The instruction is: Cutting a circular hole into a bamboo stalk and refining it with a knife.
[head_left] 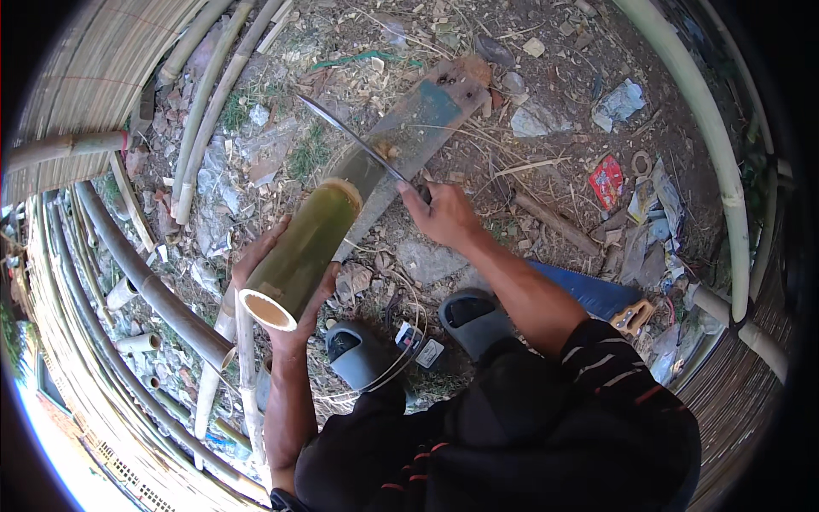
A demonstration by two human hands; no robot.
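My left hand (316, 309) is wrapped round the near part of a thick green bamboo tube (305, 243), fingers on one side and thumb on the other. The tube's cut end, hollow with a pale rim, faces me. A pale ring crosses the tube partway along, and its far part slants away over a weathered plank (435, 111) on the ground. My right hand (448, 215) is closed on the handle of a long knife (345, 130). Its blade points to the far left and crosses above the tube's far end; whether it touches the bamboo, I cannot tell.
A blue-bladed handsaw (589, 290) lies right of my sandalled feet (358, 354). Bamboo poles (153, 282) lie on the left, and a long pole (708, 128) curves down the right. Wood chips, stones, a red wrapper (606, 181) and plastic scraps litter the ground.
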